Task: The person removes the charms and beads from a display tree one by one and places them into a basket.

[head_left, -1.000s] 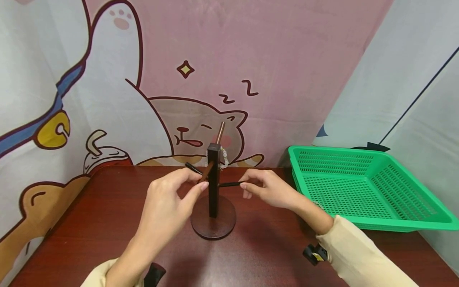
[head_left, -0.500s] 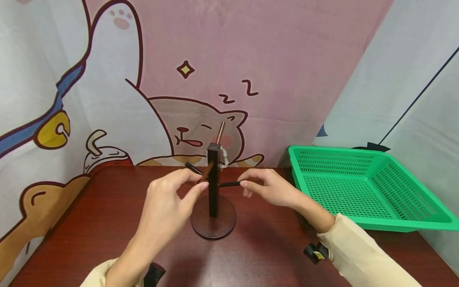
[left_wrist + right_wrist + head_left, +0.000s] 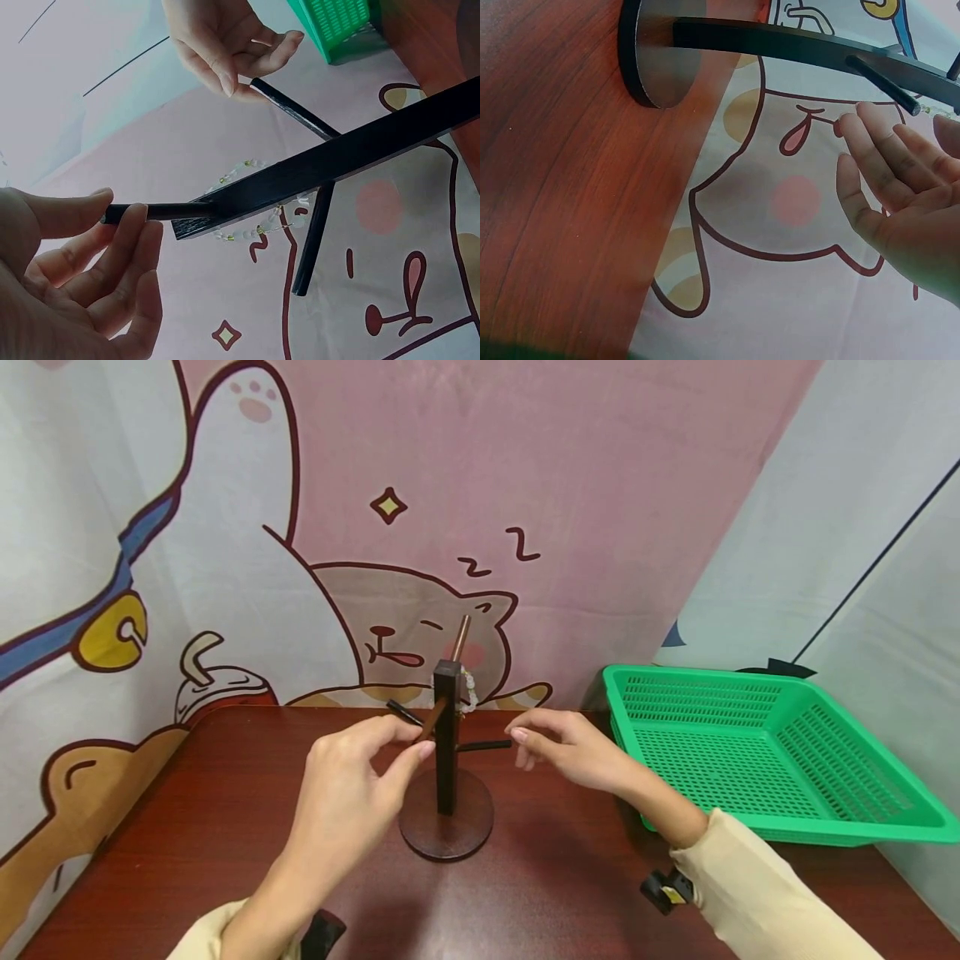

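A dark wooden stand point(image 3: 447, 752) with a round base and several pegs stands upright on the table. My left hand point(image 3: 352, 768) pinches the end of its front peg point(image 3: 169, 212) between thumb and fingers. My right hand point(image 3: 573, 750) hovers beside the tip of the right peg point(image 3: 486, 745), fingers loosely bent and holding nothing; whether a fingertip still touches the peg is unclear. A bracelet of clear and yellowish beads point(image 3: 472, 690) hangs behind the post, around the back peg point(image 3: 462, 637). The left peg point(image 3: 403, 711) sticks out past my left fingers.
To the right is a green plastic basket point(image 3: 765, 822) with perforated walls. The reddish-brown table point(image 3: 225, 827) ends at a cartoon-printed cloth point(image 3: 600, 510) hanging behind. Both wrists carry black camera mounts point(image 3: 663, 892).
My right hand has let go of the right peg's tip and shifted slightly right, baring its end. The left hand and the stand have stayed put.
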The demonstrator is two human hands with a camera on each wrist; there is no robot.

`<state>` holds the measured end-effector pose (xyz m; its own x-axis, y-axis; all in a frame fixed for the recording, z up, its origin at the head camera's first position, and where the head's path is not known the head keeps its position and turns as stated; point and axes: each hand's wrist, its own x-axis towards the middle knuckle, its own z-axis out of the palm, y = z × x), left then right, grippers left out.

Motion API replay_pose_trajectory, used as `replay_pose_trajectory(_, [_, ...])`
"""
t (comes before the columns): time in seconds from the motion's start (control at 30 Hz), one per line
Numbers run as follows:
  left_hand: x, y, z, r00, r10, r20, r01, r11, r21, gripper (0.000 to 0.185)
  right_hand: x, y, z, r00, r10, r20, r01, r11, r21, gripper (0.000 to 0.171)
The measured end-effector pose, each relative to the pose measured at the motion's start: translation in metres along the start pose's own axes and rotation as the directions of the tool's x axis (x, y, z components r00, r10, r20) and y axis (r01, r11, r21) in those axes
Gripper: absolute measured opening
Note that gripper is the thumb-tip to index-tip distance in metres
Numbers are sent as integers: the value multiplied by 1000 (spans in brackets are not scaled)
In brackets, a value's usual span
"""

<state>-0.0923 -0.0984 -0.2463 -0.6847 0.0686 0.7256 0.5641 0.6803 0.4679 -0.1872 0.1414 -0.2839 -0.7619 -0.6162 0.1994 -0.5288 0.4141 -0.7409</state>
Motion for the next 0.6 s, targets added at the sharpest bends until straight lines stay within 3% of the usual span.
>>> replay_pose_trajectory(0.27, [1, -1, 1, 1000, 17, -20, -17, 1000, 23, 10, -1, 3, 0, 1000, 5, -11, -5, 1000, 5, 20])
replay_pose_trajectory(0.6, [4, -3, 0, 1000, -21, -4, 21, 1000, 14, 10, -4, 8, -1, 1000, 12, -11, -12, 1000, 2, 20])
